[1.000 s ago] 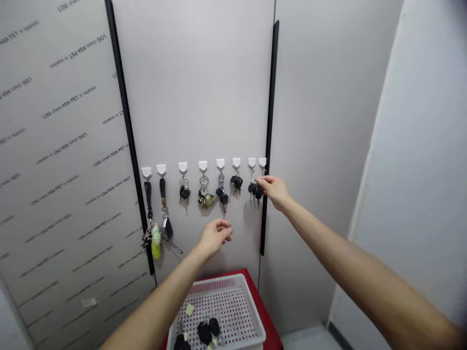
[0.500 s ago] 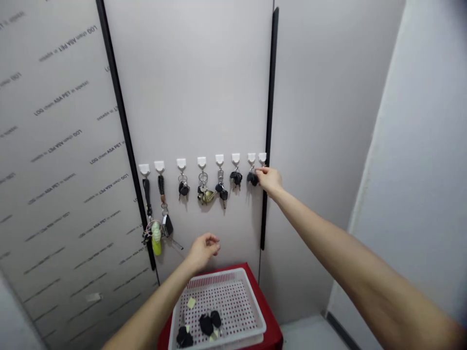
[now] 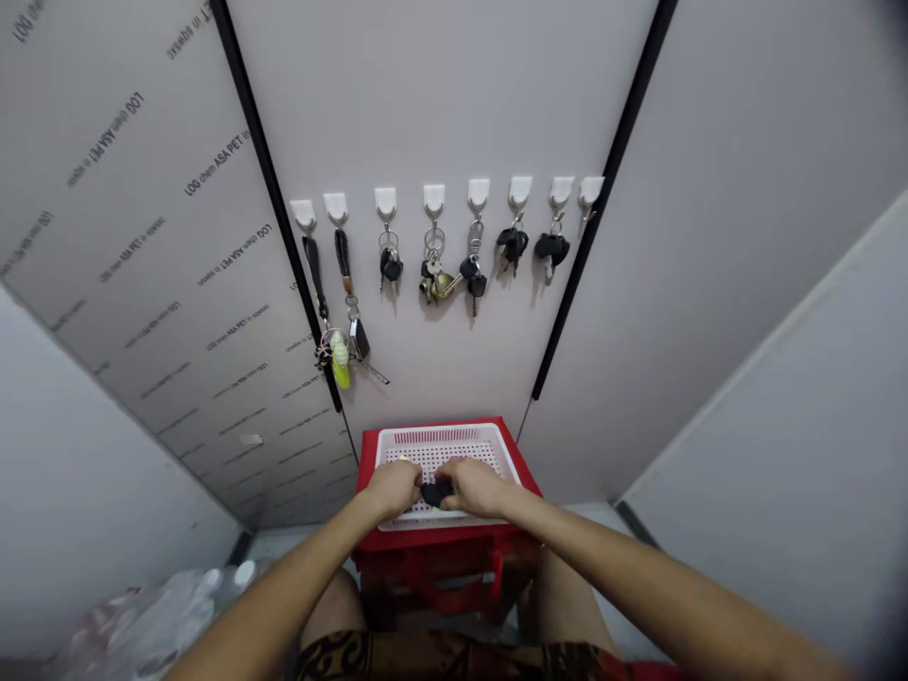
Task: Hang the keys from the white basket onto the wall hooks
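Low in the view, both hands are inside a white perforated plastic basket point(image 3: 509, 463). Between them is a bunch of black-headed keys point(image 3: 436, 493). My right hand point(image 3: 477, 485) is closed on the keys from the right, thumb below and fingers above. Curled fingers of my left hand point(image 3: 395, 487) pinch at the keys' left edge; its fingertips are partly hidden. Above, on the light panel, a row of white hooks carries several key bunches, among them a black bunch point(image 3: 551, 248) near the right end. The rightmost hook point(image 3: 590, 192) bears no keys.
The basket stands on a red-covered stand point(image 3: 521, 544) against the panel. Black vertical strips point(image 3: 273, 194) edge the panel. At the left end hang keys with a green charm point(image 3: 340, 359). Plastic bottles and bags point(image 3: 177, 605) lie at lower left.
My right hand has left the keys at the right-hand hooks and come down into the basket. My left hand has lowered into it too. The view has tilted downward.
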Tool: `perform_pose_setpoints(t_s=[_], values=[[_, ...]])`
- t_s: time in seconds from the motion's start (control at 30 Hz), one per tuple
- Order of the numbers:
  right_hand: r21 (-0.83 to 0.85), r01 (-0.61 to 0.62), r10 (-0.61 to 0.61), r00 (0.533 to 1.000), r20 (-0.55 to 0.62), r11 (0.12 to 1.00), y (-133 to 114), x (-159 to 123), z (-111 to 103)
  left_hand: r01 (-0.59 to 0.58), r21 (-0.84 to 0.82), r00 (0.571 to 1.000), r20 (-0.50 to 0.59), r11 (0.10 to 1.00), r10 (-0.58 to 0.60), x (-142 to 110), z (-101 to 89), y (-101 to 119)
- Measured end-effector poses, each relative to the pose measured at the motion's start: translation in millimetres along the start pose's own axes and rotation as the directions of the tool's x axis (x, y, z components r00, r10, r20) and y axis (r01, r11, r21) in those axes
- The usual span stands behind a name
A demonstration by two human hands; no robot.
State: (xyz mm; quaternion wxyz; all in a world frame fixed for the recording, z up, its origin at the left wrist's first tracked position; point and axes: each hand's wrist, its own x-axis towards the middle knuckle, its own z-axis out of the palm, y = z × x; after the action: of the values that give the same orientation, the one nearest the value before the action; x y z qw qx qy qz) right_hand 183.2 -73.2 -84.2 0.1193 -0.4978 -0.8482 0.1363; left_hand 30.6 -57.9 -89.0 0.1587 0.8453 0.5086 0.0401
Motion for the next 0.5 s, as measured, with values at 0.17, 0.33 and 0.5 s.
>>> perform_pose_setpoints(t_s=[0.17, 0.33, 0.5], values=[[-0.017, -0.141, 0.14, 0.99, -0.006, 0.99, 6, 11, 12, 0.037, -0.142, 0.999, -0.009, 0.989, -0.038, 8, 6.5, 4], [0.04, -0.104, 0.106, 0.993, -0.047, 0.994, 14, 12, 13, 0.173, -0.352, 0.984, 0.016, 0.92, -0.179, 9, 12.7, 14], [0.095, -0.124, 0.123, 0.992, 0.021, 0.988, 20, 7, 14, 0.203, -0.516, 0.964, -0.042, 0.832, -0.262, 15, 21.6, 22]])
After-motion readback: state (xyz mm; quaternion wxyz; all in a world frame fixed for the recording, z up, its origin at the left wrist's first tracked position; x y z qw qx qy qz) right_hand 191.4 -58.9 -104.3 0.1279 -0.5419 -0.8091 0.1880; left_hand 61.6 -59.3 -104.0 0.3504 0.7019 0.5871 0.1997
